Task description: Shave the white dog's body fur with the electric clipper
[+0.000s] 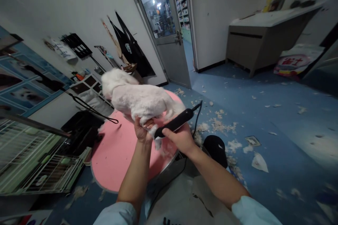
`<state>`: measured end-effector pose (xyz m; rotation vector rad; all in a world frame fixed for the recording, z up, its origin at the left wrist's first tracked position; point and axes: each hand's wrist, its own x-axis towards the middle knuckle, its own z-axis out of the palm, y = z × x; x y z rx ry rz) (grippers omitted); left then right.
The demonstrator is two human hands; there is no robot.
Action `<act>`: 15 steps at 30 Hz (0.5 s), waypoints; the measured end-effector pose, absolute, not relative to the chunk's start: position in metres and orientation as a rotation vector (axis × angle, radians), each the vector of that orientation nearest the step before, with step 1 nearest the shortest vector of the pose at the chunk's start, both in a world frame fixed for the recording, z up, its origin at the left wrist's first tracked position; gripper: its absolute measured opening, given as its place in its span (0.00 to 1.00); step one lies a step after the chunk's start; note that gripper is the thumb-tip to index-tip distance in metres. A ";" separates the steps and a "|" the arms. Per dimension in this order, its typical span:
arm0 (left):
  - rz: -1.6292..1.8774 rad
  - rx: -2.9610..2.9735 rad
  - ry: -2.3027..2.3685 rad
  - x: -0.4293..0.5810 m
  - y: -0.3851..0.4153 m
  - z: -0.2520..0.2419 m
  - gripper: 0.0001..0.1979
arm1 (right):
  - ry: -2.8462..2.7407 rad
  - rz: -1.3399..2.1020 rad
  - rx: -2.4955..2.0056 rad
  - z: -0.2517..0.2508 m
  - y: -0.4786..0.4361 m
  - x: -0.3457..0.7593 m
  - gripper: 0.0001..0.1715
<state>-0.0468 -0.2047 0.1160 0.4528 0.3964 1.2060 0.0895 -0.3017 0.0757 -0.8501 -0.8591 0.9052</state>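
A white dog [142,98] with a closely clipped body and a fluffier head stands on a round pink grooming table [116,163], its head at the far left. My left hand [143,130] is closed around one of the dog's legs, low on its near side. In my right hand [181,137] lies a black hair clipper [175,123], thumb along its top. The clipper's head touches or nearly touches the fur of the held leg, and its cord [196,119] hangs from the rear end. The blade itself is hidden.
A looped black leash [97,110] hangs over the table's left side. Wire cages [39,161] stand at the lower left. Clumps of cut fur [221,124] litter the blue floor. A black cylindrical object [215,149] is near my right forearm. Farther back are a door [173,56] and a sink cabinet [253,45].
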 end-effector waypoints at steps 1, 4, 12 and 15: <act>1.214 0.458 0.399 -0.048 -0.204 0.116 0.19 | -0.906 0.903 -0.879 0.073 -0.303 0.085 0.17; 1.252 0.470 0.414 -0.049 -0.203 0.114 0.18 | -1.006 0.922 -0.945 0.061 -0.310 0.073 0.14; 1.252 0.622 0.465 -0.049 -0.197 0.098 0.25 | -1.035 0.750 -0.919 0.064 -0.312 0.062 0.17; 1.260 0.876 0.612 -0.064 -0.183 0.086 0.28 | -1.139 0.930 -0.980 0.043 -0.316 0.059 0.14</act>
